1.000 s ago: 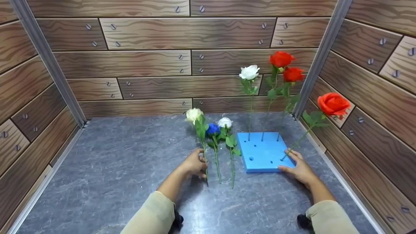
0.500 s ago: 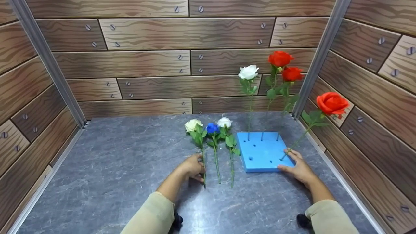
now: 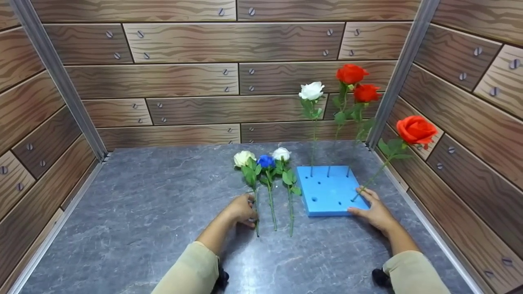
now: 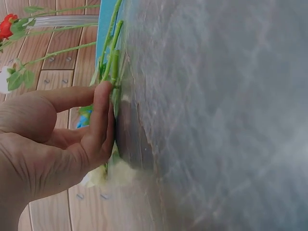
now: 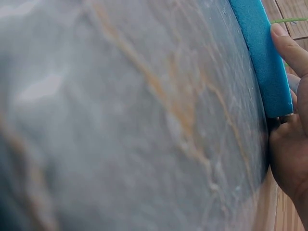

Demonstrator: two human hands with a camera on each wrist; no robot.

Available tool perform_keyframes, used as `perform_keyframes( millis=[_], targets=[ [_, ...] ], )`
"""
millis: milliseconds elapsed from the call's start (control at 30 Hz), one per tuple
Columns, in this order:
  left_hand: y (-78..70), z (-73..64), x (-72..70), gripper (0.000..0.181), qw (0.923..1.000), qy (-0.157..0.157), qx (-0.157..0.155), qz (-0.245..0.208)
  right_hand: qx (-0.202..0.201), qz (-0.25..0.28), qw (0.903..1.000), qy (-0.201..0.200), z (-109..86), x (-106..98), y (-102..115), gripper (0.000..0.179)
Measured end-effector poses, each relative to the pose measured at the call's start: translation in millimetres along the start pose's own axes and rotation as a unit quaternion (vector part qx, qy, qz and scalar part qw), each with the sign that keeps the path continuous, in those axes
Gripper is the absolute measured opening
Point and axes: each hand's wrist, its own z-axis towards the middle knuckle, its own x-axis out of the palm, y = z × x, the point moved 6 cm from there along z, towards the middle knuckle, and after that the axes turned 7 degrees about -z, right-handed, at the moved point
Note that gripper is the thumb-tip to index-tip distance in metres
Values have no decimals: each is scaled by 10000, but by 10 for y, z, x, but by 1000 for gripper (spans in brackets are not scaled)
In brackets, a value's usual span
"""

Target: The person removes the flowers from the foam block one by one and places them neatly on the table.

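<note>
My left hand [image 3: 242, 210] pinches the lower stem of a cream rose [image 3: 244, 159], which lies on the grey table. In the left wrist view, the thumb and fingertips of my left hand [image 4: 72, 125] come together at green stems. Beside it lie a blue rose [image 3: 266, 161] and a white rose [image 3: 281, 154], stems toward me. My right hand [image 3: 374, 210] grips the near right corner of a blue foam block [image 3: 331, 190]. A red rose [image 3: 416, 130] leans from a hole by its fingers. In the right wrist view, my right hand [image 5: 293, 144] holds the block's edge.
Another white rose [image 3: 311, 90] and two red roses [image 3: 352, 74] stand in the block's back row. Several other holes show in its top. Wood-patterned walls [image 3: 184, 79] with metal corner posts enclose the grey marbled table [image 3: 143, 212].
The cream rose's bloom has come down toward me and now rests beside the blue one. My left hand stays at its stem. My right hand keeps its place on the foam block.
</note>
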Motion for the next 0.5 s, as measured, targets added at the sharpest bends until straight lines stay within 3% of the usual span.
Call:
perform_keyframes(
  millis=[233, 500],
  targets=[
    [-103, 48, -32, 65, 9982, -190, 456, 352, 56, -6, 10000, -14, -1, -1, -3, 94],
    [-267, 101, 1, 52, 9914, -511, 1202, 4, 16, -85, 10000, -24, -10, -7, 5, 94]
  ],
)
